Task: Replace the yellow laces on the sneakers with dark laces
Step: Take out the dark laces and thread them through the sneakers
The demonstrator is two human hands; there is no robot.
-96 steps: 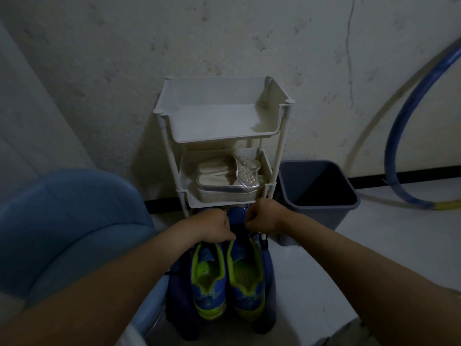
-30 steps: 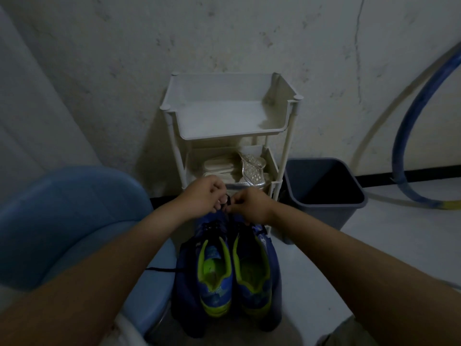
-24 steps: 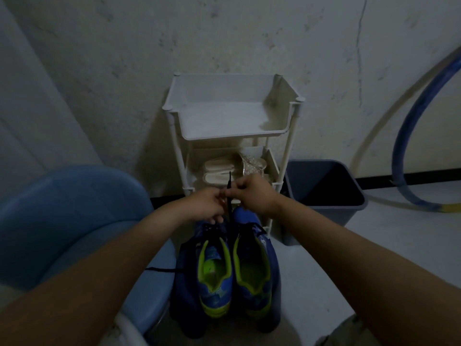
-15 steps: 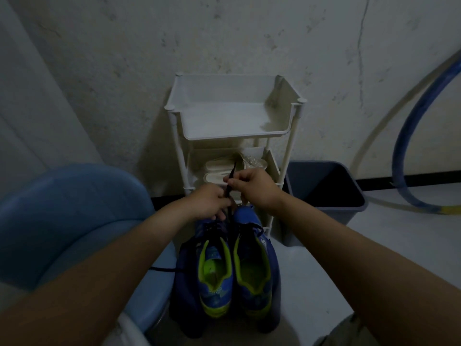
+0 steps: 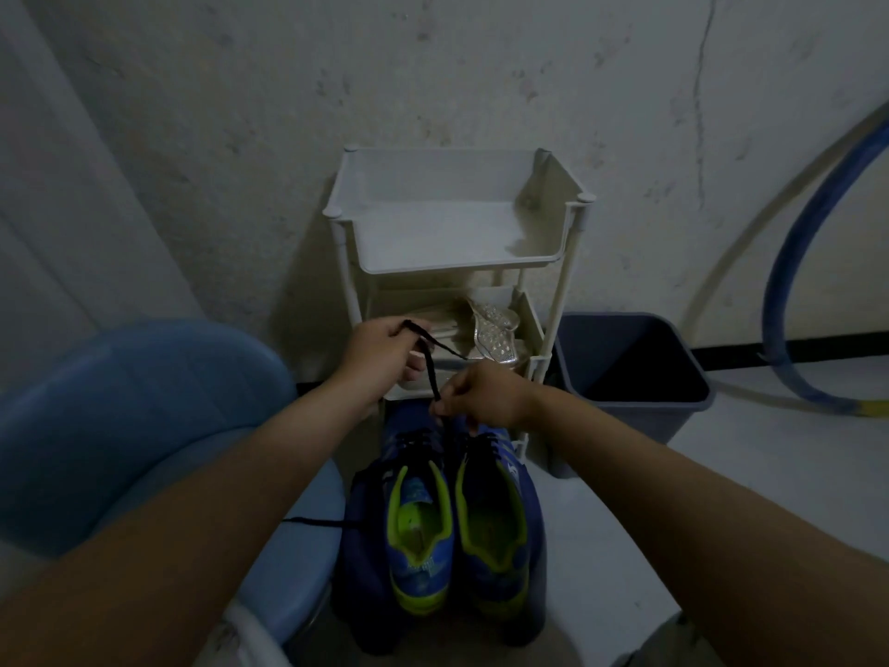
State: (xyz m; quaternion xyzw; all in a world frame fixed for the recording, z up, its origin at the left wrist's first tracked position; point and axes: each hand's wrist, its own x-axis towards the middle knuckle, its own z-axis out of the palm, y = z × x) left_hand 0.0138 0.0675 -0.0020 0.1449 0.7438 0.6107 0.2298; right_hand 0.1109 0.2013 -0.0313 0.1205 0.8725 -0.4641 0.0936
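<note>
Two blue sneakers with yellow-green lining stand side by side, the left sneaker (image 5: 417, 531) and the right sneaker (image 5: 495, 527), heels toward me. Dark lacing crosses their fronts. A dark lace (image 5: 429, 365) runs up from between the shoes. My right hand (image 5: 474, 394) pinches it low, just above the shoes. My left hand (image 5: 382, 356) grips its upper part, raised above the left sneaker, with the lace looped over the fingers. Another dark lace end (image 5: 312, 522) trails left from the left sneaker.
A white tiered rack (image 5: 457, 262) stands against the wall behind the shoes, with silver sandals (image 5: 490, 329) on its middle shelf. A grey bin (image 5: 630, 373) is to the right, a blue stool (image 5: 120, 426) to the left, a blue hoop (image 5: 789, 291) at far right.
My left hand has risen and moved left, drawing the dark lace out longer. My right hand has dropped a little and pinches the lace near the shoes.
</note>
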